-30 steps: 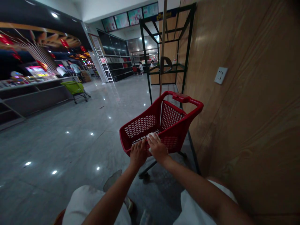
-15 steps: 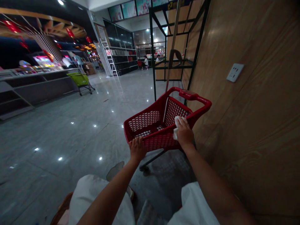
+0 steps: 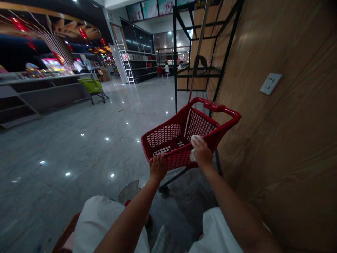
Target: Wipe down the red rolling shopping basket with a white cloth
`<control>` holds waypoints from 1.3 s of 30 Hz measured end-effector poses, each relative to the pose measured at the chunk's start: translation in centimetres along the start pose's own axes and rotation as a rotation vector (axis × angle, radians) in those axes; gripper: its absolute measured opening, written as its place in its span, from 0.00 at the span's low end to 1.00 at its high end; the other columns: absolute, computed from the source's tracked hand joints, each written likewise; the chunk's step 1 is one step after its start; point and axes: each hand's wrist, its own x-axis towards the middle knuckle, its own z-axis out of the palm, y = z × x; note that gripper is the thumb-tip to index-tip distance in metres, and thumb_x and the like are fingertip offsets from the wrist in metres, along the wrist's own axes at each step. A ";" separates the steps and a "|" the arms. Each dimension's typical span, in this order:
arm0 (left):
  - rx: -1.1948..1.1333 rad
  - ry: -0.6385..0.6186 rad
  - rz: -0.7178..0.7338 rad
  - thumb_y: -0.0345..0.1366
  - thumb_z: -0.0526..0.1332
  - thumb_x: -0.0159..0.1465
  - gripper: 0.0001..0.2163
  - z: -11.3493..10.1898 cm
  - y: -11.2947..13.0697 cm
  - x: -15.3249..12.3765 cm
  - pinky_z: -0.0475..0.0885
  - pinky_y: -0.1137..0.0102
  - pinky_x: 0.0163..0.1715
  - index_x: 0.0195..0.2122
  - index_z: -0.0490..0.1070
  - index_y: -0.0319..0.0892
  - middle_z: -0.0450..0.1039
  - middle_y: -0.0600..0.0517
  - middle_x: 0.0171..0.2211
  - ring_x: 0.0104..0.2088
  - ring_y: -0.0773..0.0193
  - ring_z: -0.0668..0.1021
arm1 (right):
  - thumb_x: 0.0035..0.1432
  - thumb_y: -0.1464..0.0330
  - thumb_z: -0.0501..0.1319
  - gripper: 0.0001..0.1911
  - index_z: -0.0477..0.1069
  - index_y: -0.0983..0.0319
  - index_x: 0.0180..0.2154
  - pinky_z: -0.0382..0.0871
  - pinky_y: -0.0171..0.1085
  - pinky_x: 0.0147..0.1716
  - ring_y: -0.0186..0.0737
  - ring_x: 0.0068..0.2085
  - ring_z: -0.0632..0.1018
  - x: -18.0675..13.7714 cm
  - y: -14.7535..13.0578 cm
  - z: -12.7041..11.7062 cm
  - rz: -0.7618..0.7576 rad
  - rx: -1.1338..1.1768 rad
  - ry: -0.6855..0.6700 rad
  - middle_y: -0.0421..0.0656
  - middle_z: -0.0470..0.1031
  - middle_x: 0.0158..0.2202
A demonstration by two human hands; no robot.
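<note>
Left hand (image 3: 158, 167) gripping near rim of red cart (image 3: 181, 138); right hand (image 3: 202, 151) clamped on white cloth (image 3: 195, 140), against same rim.

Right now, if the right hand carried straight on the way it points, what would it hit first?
The red cart's near rim, where the right hand holds a white wad, seemingly against it; beyond, probably the cart's far side wall, though depth is unclear.
</note>
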 end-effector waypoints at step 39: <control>0.008 0.126 -0.003 0.34 0.57 0.59 0.18 0.9 -0.3 -0.5 0.58 0.59 0.47 0.51 0.67 0.39 0.71 0.44 0.41 0.41 0.55 0.70 | 0.53 0.80 0.54 0.30 0.66 0.61 0.58 0.60 0.44 0.60 0.44 0.64 0.60 -0.5 -5.0 1.5 -0.264 0.163 -0.136 0.46 0.66 0.60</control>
